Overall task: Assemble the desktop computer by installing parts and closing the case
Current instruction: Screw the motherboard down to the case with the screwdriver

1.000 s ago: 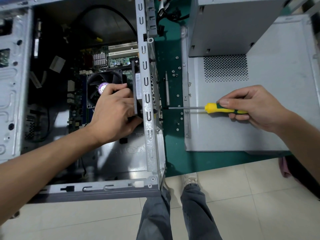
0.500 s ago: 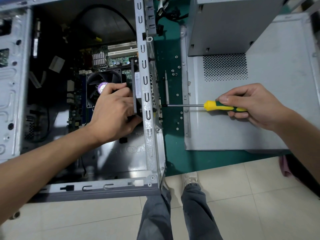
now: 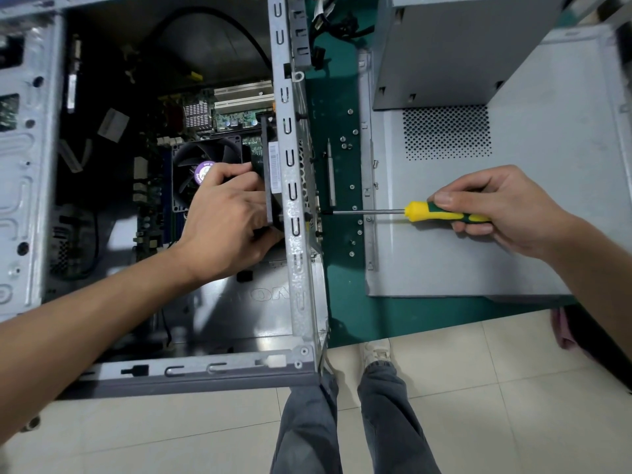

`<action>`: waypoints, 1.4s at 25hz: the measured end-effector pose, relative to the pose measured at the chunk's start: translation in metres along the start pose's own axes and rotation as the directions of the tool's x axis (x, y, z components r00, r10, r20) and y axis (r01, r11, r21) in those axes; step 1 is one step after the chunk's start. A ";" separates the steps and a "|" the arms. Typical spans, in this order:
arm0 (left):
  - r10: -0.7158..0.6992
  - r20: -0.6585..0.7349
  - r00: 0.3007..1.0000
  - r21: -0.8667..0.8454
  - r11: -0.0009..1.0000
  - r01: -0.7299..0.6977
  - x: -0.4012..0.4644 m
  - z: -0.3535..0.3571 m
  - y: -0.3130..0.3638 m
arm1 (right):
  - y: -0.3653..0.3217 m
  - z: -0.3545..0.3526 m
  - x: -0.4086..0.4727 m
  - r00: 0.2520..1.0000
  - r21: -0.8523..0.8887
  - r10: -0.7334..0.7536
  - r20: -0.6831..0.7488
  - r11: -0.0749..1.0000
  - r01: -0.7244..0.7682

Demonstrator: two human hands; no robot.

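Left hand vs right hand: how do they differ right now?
The left hand reaches inside the open case, gripping a black part by the rear wall; the right hand stays outside, over the loose side panel. Only the right hand holds the screwdriver, tip at the rear wall. Both are closed in a grip.

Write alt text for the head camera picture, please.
A person's right hand drives a yellow-and-green screwdriver into the rear wall of an open computer case, while the left hand steadies a black fan inside.
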State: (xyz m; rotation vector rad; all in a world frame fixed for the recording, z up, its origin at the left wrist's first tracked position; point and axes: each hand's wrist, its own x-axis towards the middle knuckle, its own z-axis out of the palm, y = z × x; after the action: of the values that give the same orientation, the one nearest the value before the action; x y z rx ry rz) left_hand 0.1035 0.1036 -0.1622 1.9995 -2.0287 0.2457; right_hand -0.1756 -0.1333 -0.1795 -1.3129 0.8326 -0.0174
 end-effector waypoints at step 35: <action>0.019 -0.050 0.999 -0.016 1.000 -0.019 0.001 0.001 0.001 | -0.002 0.006 -0.003 1.000 0.053 -0.001 -0.027 0.999 0.002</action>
State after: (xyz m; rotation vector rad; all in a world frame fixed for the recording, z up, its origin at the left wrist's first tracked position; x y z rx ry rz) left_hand 0.1024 0.1028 -0.1628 1.9459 -2.0136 0.2793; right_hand -0.1737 -0.1272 -0.1756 -1.2659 0.8483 -0.0580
